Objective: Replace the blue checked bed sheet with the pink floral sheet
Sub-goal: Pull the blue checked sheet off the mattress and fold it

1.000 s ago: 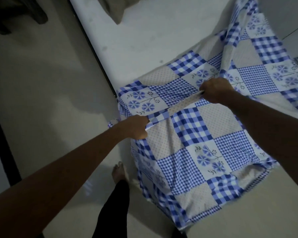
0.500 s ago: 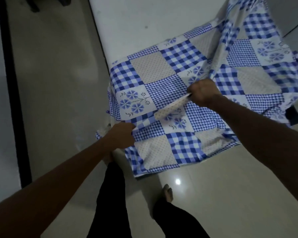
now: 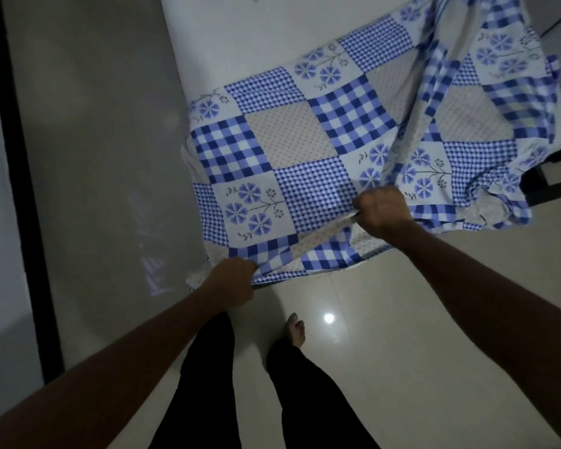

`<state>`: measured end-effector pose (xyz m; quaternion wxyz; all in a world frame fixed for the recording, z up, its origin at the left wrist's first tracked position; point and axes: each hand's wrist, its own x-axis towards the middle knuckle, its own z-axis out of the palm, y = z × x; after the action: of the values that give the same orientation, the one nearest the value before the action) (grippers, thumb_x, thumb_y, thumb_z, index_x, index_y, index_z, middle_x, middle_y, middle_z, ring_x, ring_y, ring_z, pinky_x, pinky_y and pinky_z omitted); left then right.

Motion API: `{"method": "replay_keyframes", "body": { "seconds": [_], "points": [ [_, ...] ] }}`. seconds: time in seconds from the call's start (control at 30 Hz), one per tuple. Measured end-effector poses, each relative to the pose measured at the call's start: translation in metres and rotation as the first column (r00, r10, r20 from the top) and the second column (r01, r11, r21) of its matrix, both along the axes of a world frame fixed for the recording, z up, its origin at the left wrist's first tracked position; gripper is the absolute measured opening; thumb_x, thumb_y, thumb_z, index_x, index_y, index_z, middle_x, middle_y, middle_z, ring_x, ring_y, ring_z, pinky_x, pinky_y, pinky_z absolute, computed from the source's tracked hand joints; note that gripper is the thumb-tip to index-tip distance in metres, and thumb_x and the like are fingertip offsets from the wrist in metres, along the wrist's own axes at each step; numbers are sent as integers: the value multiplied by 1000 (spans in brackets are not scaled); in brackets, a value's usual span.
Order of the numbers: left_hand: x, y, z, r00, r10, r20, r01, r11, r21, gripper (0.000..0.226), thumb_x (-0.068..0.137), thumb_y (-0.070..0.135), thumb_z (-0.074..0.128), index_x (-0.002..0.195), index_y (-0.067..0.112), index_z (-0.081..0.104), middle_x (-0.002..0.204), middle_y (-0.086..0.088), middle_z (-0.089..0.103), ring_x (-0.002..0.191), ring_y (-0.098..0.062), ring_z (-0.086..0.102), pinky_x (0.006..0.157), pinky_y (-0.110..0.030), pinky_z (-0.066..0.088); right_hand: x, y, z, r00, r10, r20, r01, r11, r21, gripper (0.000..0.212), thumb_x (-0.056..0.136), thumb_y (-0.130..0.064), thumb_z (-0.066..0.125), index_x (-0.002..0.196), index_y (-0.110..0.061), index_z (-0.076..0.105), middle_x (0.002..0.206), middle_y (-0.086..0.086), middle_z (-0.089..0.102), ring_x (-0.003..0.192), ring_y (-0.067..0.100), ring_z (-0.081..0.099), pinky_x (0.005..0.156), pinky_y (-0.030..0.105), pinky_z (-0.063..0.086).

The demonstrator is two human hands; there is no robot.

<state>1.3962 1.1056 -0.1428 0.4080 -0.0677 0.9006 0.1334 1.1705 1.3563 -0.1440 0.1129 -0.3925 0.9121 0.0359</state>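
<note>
Left grip (image 3: 231,282), right grip (image 3: 382,211) on sheet (image 3: 305,140)

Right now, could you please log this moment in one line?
left hand: grips blue checked sheet | right hand: grips it too | mattress: partly bare

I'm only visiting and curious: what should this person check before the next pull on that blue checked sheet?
1. Left hand grips the blue checked sheet at its near edge: ok.
2. Right hand grips a bunched fold of the sheet: ok.
3. Sheet fully off the mattress: not ok; it covers the near end, and only the far part is bare.
4. Room behind the person to step back: cannot tell; out of view.
5. Pink floral sheet ready to go on: cannot tell; not in view.
</note>
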Motion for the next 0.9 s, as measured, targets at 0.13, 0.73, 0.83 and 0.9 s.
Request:
{"method": "replay_keyframes", "body": {
  "seconds": [0.13, 0.73, 0.83, 0.9],
  "points": [
    [7, 22, -21, 999, -21, 47, 21, 1000, 3, 37, 100, 24, 49, 134, 12, 51, 130, -12, 57, 118, -28, 56, 97, -37, 47, 13, 25, -19, 997, 5, -82, -16, 990, -141, 17, 61, -23, 47, 56, -15, 60, 51, 8, 57, 44, 29, 56, 56, 33, 46],
    [-154, 37, -61, 938, 210, -275, -72, 896, 438, 32, 73, 51, 47, 71, 20, 56, 66, 5, 56, 67, -14, 59, 63, -27, 48, -72, 6, -26, 901, -100, 423, 287, 868, -406, 33, 77, -28, 54, 94, -12, 78, 94, 4, 75, 83, 21, 70, 74, 29, 54],
    [-237, 64, -45, 863, 313, -395, -71, 852, 519, 27, 78, 42, 48, 76, 19, 63, 68, 0, 64, 65, -20, 63, 63, -28, 50, -151, 18, -4, 887, -290, 359, 433, 791, -432, 24, 83, -19, 59, 94, -10, 78, 96, 8, 75, 82, 27, 70, 74, 32, 54],
    [-295, 84, -37, 855, 385, -346, -149, 823, 549, 25, 86, 40, 52, 87, 18, 64, 79, 0, 67, 73, -20, 62, 68, -28, 46, -204, 36, 3, 854, -429, 294, 520, 691, -502, 22, 87, -17, 58, 94, -10, 77, 94, 10, 75, 78, 28, 69, 69, 33, 52]
  ]
}}
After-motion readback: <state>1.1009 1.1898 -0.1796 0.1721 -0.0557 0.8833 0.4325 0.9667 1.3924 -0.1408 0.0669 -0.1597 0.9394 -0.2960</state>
